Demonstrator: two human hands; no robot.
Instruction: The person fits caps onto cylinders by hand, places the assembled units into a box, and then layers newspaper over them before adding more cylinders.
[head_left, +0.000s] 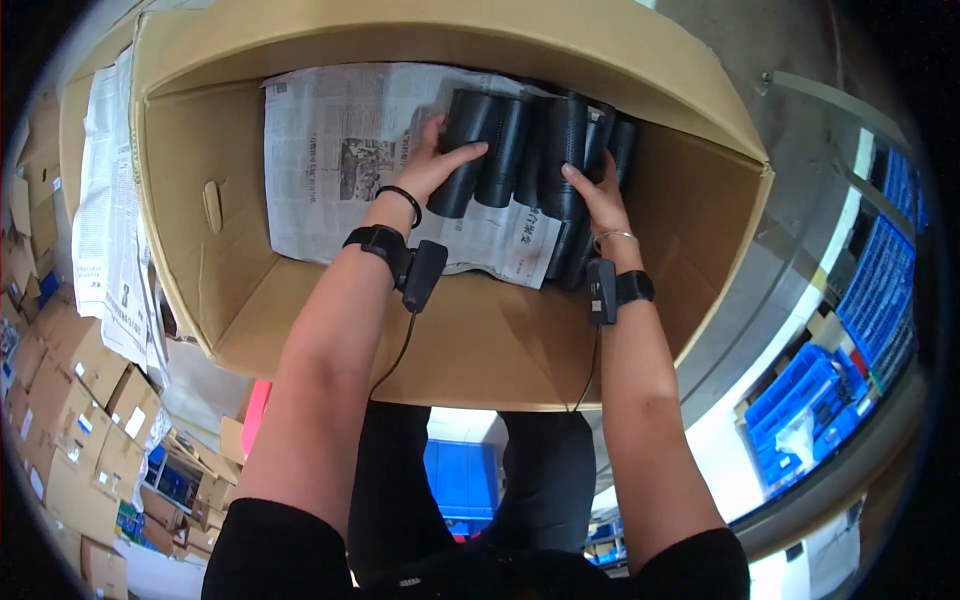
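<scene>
Inside a large cardboard box point(480, 340), several black cylinders point(502, 155) lie side by side on a sheet of newspaper point(345, 220). My left hand point(428, 170) grips the leftmost cylinder, its thumb across the top and its other fingers partly hidden down the side. At the right part of the row, my right hand point(600, 197) has its thumb on one black cylinder point(563, 145) and its fingers round the far side. More black cylinders point(622, 150) lie under and beyond this hand, against the box's right end. Their lower parts are hidden.
More newspaper point(105, 220) hangs over a carton at the left. Stacked cardboard boxes point(75, 420) fill the lower left. Blue plastic crates point(800, 400) stand at the right, and a blue container point(462, 480) shows between my legs. Cables run from the devices on my wrists.
</scene>
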